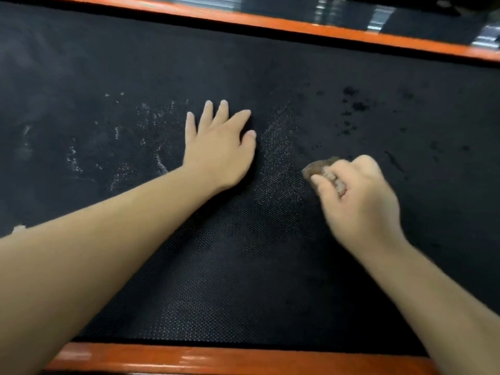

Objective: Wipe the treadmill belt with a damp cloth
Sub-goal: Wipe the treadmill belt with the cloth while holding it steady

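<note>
The black textured treadmill belt (243, 266) fills most of the view. My left hand (219, 150) lies flat on it near the middle, fingers straight and spread. To its right, my right hand (357, 196) is curled round a small brownish cloth (320, 166) and holds it down against the belt. Only the cloth's far edge and a pale bit between my fingers show; the rest is hidden inside my fist. Whitish dusty streaks (113, 147) mark the belt left of my left hand. Dark wet spots (354, 106) lie beyond my right hand.
An orange side rail (297, 25) runs along the belt's far edge and another orange rail (216, 358) along the near edge. Beyond the far rail lie dark surfaces with shiny metal parts (378, 14).
</note>
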